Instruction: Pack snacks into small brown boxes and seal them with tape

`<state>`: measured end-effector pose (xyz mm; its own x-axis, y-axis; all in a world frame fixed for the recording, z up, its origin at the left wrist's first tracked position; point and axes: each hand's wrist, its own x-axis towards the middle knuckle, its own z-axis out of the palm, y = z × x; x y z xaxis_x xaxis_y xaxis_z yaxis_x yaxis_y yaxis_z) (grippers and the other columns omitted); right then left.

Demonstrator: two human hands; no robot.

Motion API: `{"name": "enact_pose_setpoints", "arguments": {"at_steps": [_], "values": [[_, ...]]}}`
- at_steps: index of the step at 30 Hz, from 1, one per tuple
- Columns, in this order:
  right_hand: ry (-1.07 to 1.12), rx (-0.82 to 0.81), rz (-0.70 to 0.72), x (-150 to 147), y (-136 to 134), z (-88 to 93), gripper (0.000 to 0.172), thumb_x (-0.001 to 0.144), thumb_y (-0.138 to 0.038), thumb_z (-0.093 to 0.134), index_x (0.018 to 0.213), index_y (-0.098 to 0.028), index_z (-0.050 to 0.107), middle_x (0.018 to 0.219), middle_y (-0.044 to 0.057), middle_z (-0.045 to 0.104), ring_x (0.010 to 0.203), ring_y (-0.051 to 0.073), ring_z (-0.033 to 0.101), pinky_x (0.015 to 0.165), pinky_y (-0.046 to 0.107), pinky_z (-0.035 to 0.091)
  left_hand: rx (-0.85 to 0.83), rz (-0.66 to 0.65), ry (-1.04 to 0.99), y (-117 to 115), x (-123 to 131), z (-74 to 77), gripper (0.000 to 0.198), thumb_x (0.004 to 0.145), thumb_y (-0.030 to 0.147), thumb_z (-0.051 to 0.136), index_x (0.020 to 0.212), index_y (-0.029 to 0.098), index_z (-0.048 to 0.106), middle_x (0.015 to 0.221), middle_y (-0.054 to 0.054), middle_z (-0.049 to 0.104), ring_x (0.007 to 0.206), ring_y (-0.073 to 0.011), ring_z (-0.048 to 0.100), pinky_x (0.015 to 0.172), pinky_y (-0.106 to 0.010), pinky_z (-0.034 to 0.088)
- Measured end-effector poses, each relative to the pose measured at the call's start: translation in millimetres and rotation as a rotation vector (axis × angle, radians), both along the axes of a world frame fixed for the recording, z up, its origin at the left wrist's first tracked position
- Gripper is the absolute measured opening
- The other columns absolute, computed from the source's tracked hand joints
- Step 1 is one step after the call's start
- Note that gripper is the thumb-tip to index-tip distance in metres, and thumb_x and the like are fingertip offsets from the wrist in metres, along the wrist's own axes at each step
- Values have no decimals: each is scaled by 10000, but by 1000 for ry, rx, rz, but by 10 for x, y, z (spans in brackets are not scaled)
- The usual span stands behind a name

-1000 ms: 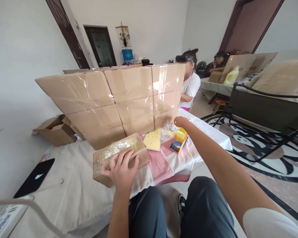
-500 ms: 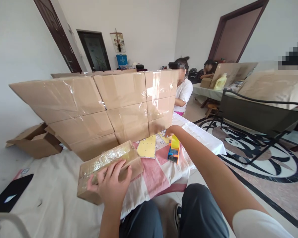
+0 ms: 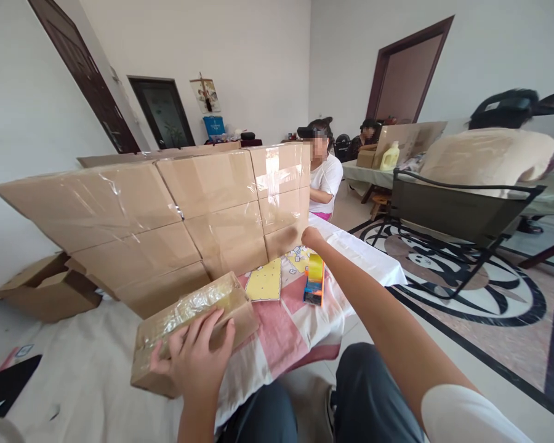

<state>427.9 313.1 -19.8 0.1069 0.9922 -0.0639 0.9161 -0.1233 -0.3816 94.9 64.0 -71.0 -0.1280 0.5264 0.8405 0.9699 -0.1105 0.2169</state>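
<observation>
My left hand [image 3: 196,347] grips a small taped cardboard box [image 3: 242,317] along its near edge, fingers over the top and thumb on the side. Clear tape covers the top of that box. My right hand [image 3: 311,236] is stretched far across the table, near the lower right corner of a cardboard partition [image 3: 226,224]. Its fingers look curled, and whatever they may hold is hidden. Just on the near side of that hand stands a blue and orange tape dispenser [image 3: 314,292] with a yellow roll. A yellow patterned sheet [image 3: 264,282] lies between the box and the dispenser.
The table has a pink and white cloth [image 3: 281,338]. An open carton [image 3: 50,292] stands at the left beside a black flat object [image 3: 9,387]. Beyond the partition sits a person [image 3: 325,178]. A dark folding chair [image 3: 457,209] is on the right.
The view has shifted slightly to the right. My right hand has drawn up into a more closed shape near the partition corner. My left hand stays on the box.
</observation>
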Motion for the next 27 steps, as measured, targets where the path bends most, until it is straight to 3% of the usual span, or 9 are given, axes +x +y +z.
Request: {"name": "enact_pose_setpoints", "arguments": {"at_steps": [10, 27], "values": [[204, 20, 24, -1, -134, 38, 318, 988, -357, 616, 1219, -139, 625, 1157, 80, 665, 982, 176, 672, 856, 366, 597, -22, 5, -23, -6, 7, -9, 197, 853, 393, 705, 1040, 334, 727, 1045, 19, 788, 989, -284, 590, 1036, -495, 258], [97, 79, -15, -50, -165, -87, 331, 993, -379, 599, 1255, -177, 621, 1280, 101, 626, 1104, 204, 641, 952, 415, 568, 3, 1, 2, -7, -17, -32, 226, 869, 404, 692, 1082, 333, 713, 1062, 11, 784, 996, -284, 598, 1033, -485, 255]]}}
